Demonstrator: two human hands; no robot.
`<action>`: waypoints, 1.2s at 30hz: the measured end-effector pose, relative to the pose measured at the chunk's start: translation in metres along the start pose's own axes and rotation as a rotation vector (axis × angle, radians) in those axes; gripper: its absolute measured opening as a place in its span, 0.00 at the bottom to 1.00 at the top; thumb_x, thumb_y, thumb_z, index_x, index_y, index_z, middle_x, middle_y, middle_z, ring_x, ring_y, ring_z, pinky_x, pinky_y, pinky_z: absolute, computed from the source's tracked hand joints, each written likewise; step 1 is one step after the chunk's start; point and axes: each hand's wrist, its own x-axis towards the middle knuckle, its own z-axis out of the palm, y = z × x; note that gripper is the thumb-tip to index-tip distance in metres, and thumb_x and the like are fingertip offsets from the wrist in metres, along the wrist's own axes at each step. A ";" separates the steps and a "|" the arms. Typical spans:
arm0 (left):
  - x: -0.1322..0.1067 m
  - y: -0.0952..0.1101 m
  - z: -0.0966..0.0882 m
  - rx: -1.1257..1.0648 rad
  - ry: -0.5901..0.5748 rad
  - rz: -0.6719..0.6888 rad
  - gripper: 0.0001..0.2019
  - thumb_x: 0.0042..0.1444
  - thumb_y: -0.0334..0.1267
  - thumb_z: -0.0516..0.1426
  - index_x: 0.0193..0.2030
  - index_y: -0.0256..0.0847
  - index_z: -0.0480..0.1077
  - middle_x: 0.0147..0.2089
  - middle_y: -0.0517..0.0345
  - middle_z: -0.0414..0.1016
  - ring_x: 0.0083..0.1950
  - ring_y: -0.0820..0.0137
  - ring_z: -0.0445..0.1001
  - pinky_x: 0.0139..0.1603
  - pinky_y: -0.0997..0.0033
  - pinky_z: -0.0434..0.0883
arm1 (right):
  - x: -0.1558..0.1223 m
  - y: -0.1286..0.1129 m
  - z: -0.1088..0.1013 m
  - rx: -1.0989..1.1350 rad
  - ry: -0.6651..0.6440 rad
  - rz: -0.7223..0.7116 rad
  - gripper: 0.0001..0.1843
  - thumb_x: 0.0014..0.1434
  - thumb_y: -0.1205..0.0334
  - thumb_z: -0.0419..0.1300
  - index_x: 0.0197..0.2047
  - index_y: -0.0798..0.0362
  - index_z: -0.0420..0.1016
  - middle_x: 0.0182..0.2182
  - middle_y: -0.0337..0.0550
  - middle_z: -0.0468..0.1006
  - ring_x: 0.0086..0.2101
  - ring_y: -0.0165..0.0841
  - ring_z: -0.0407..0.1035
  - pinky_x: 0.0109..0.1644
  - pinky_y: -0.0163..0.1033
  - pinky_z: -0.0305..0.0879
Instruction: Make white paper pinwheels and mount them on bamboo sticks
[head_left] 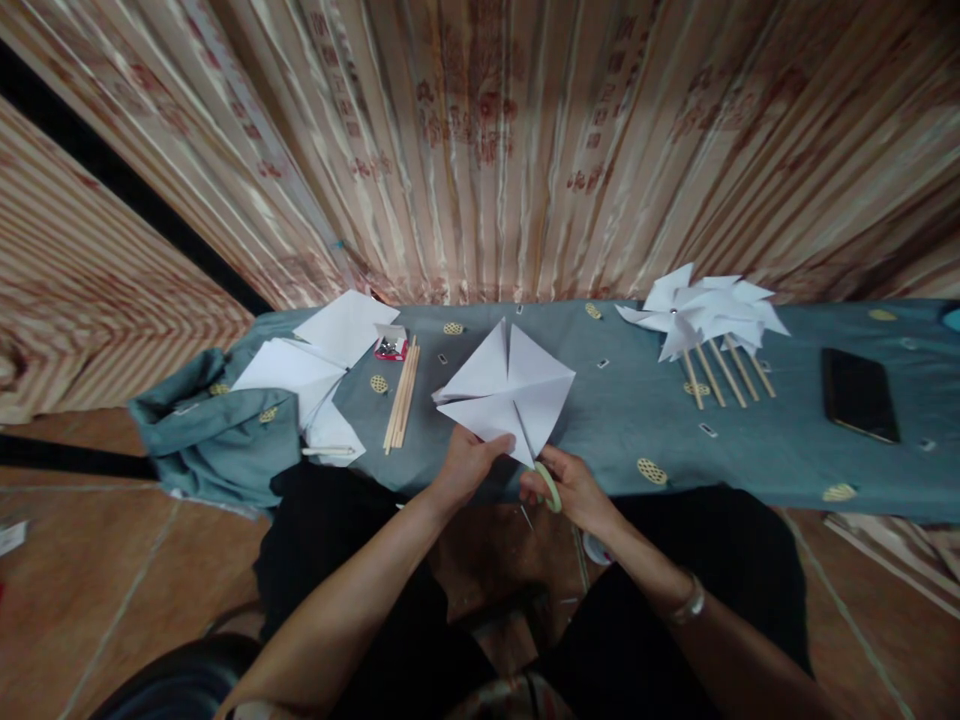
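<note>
Head cam, looking down over my lap at the near table edge.

My left hand is closed on the near part of the paper square, thumb on top and fingers under, pinching it. The square is white and split along its diagonals into four triangular flaps. It lies mostly on the tablecloth, w/ its near tip jutting over the edge toward me.

My right hand sits just beside the left at that same tip, fingers curled round a pale green loop. It looks like a scissors handle, but my hand & the paper cover the rest, so I can't tell for sure. My left hand also hides part of the square's near edge.

Around it:
- The cloth is blue-grey w/ yellow oval motifs and is bunched up at the left end.
- On the left is a loose pile of white sheets.
- Btwn the sheets & the square is a bundle of wooden sticks, w/ a small red box at their far end.
- On the right, well apart from my hands, is a cluster of white pinwheels on sticks, fanned out.
- Further right a dark phone lies flat.
- Behind the table hangs a striped curtain.
- At the bottom are the tiled floor, my dark trousers, & a wristband on my right wrist.
</note>
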 end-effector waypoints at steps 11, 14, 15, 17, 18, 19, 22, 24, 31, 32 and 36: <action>0.000 -0.002 0.000 -0.021 -0.003 -0.011 0.14 0.35 0.35 0.65 0.32 0.36 0.72 0.30 0.59 0.76 0.30 0.71 0.70 0.35 0.70 0.67 | 0.001 0.001 -0.001 0.032 0.010 0.021 0.27 0.45 0.48 0.70 0.44 0.55 0.72 0.19 0.34 0.73 0.20 0.27 0.66 0.22 0.31 0.60; -0.001 -0.001 0.000 -0.013 -0.025 -0.015 0.13 0.36 0.36 0.65 0.31 0.35 0.72 0.28 0.58 0.75 0.29 0.71 0.69 0.33 0.71 0.66 | 0.002 0.001 -0.001 0.036 0.014 0.024 0.27 0.44 0.48 0.70 0.43 0.55 0.72 0.19 0.35 0.73 0.20 0.27 0.66 0.22 0.31 0.59; -0.001 -0.001 0.000 -0.014 -0.030 -0.015 0.13 0.36 0.36 0.65 0.30 0.35 0.72 0.28 0.58 0.75 0.29 0.71 0.69 0.33 0.71 0.66 | 0.002 0.001 -0.001 0.037 0.018 0.025 0.27 0.44 0.47 0.70 0.43 0.55 0.72 0.18 0.34 0.73 0.19 0.27 0.66 0.22 0.31 0.59; -0.001 -0.001 0.001 -0.021 -0.024 -0.012 0.13 0.35 0.36 0.65 0.30 0.35 0.72 0.28 0.58 0.75 0.29 0.71 0.69 0.33 0.71 0.66 | 0.002 0.000 0.000 0.039 0.024 0.028 0.27 0.44 0.47 0.70 0.43 0.55 0.72 0.18 0.34 0.73 0.19 0.27 0.66 0.22 0.31 0.59; -0.001 -0.001 0.001 -0.022 -0.019 -0.011 0.13 0.35 0.36 0.65 0.30 0.35 0.72 0.28 0.59 0.75 0.29 0.71 0.69 0.33 0.71 0.66 | 0.002 0.000 0.000 0.041 0.027 0.030 0.27 0.44 0.47 0.70 0.42 0.55 0.72 0.18 0.34 0.73 0.19 0.27 0.65 0.21 0.31 0.59; -0.001 -0.002 0.001 -0.020 -0.013 -0.012 0.13 0.35 0.35 0.65 0.30 0.35 0.72 0.28 0.59 0.75 0.29 0.71 0.69 0.33 0.71 0.66 | 0.002 0.000 0.000 0.041 0.028 0.031 0.27 0.44 0.47 0.70 0.42 0.55 0.72 0.18 0.34 0.73 0.19 0.27 0.65 0.21 0.31 0.59; -0.001 -0.002 0.001 -0.017 0.003 -0.019 0.13 0.34 0.35 0.66 0.30 0.36 0.72 0.28 0.59 0.75 0.29 0.71 0.69 0.33 0.71 0.66 | 0.003 0.000 0.000 0.042 0.031 0.031 0.26 0.43 0.48 0.71 0.40 0.55 0.72 0.17 0.34 0.72 0.19 0.27 0.65 0.21 0.31 0.58; -0.001 -0.002 0.001 -0.022 0.007 -0.025 0.14 0.34 0.35 0.66 0.30 0.36 0.72 0.28 0.59 0.75 0.28 0.71 0.69 0.33 0.71 0.66 | 0.003 0.000 0.000 0.050 0.030 0.031 0.25 0.43 0.48 0.71 0.40 0.55 0.72 0.17 0.33 0.72 0.18 0.27 0.65 0.21 0.31 0.58; -0.002 0.000 0.001 -0.021 0.003 -0.021 0.13 0.34 0.34 0.66 0.31 0.36 0.72 0.28 0.58 0.75 0.29 0.70 0.70 0.34 0.70 0.66 | 0.003 0.000 0.000 0.050 0.031 0.024 0.24 0.44 0.49 0.71 0.40 0.55 0.72 0.16 0.33 0.72 0.18 0.26 0.64 0.20 0.30 0.57; -0.002 0.000 0.001 -0.022 0.003 -0.019 0.14 0.35 0.34 0.66 0.31 0.36 0.72 0.28 0.58 0.76 0.30 0.70 0.70 0.34 0.71 0.66 | 0.003 0.000 0.000 0.051 0.033 0.022 0.24 0.44 0.49 0.71 0.40 0.55 0.72 0.17 0.33 0.72 0.18 0.26 0.64 0.20 0.30 0.57; -0.001 -0.003 0.000 -0.019 -0.004 -0.009 0.14 0.36 0.35 0.66 0.32 0.36 0.72 0.29 0.58 0.76 0.30 0.71 0.70 0.34 0.71 0.67 | 0.002 0.000 0.000 0.062 0.043 0.025 0.24 0.43 0.50 0.71 0.39 0.55 0.72 0.17 0.33 0.72 0.18 0.26 0.65 0.21 0.30 0.58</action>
